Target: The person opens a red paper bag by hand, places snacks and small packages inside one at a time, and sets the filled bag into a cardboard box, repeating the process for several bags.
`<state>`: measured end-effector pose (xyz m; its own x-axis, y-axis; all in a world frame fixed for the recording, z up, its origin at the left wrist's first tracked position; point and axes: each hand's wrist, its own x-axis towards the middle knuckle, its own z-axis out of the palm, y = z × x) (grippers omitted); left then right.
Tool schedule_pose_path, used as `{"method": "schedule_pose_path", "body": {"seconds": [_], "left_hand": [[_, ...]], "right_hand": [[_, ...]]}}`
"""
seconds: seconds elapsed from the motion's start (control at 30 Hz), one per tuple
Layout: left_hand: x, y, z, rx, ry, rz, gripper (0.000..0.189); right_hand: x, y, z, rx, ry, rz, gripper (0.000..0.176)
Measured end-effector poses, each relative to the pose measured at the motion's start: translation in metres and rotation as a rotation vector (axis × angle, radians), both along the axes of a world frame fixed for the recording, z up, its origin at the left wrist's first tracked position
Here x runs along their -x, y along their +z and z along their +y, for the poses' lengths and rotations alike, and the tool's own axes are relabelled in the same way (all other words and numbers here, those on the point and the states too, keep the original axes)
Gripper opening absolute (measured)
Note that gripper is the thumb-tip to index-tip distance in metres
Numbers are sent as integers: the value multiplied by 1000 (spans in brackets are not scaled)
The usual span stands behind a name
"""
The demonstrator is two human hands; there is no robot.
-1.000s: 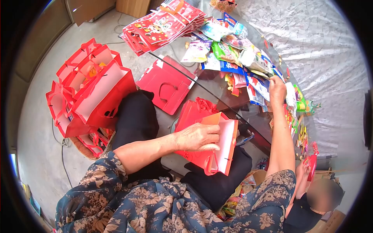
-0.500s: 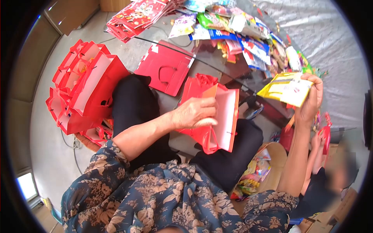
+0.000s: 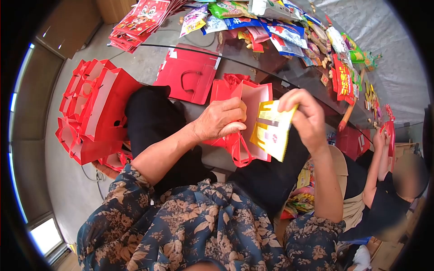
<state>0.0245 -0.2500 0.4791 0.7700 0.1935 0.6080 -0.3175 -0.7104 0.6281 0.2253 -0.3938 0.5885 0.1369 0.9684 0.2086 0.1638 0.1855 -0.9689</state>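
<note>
My left hand (image 3: 221, 118) grips the rim of an open red gift bag (image 3: 249, 101) that rests on my lap, its white inside facing up. My right hand (image 3: 306, 116) holds a yellow snack packet (image 3: 270, 131) at the mouth of that bag, the packet's lower part over the bag's opening. Both my forearms are bare below blue floral sleeves.
A glass table (image 3: 289, 74) ahead carries many coloured snack packets (image 3: 275, 27) and a stack of flat red bags (image 3: 140, 20). Open red bags (image 3: 95, 108) stand on the floor at left, one flat bag (image 3: 187, 79) by my knee. Another person (image 3: 384, 180) sits at right.
My right hand went from the packets on the table, lifted a yellow packet, and brought it down to the bag's mouth. My left hand kept hold of the bag.
</note>
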Motion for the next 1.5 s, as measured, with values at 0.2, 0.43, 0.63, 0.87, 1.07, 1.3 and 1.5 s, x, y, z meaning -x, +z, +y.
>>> {"method": "schedule_pose_path", "body": {"seconds": [0.2,0.43,0.63,0.87,1.07,1.3,1.5], "left_hand": [[0,3,1,18,-20,-10,37],[-3,2,1,5,-52,-2,33],[-1,1,0,-55,-25,4,31],[-2,2,-1,-22,-38,-17,32],[-3,1,0,-11,-25,-51,35],[-2,5,3,19,-19,-53,37],[-1,7,4,23,-13,-38,37]], "right_hand": [[6,-3,3,131,-37,-519,13],[-8,8,32,14,-246,-357,16],[-29,4,82,60,-320,-332,13],[-29,-10,162,-96,-305,-773,10],[-25,-35,221,-217,-189,-1194,23],[-15,-50,254,-151,-116,-1585,47],[-21,-34,250,-151,-249,-1515,50]]}}
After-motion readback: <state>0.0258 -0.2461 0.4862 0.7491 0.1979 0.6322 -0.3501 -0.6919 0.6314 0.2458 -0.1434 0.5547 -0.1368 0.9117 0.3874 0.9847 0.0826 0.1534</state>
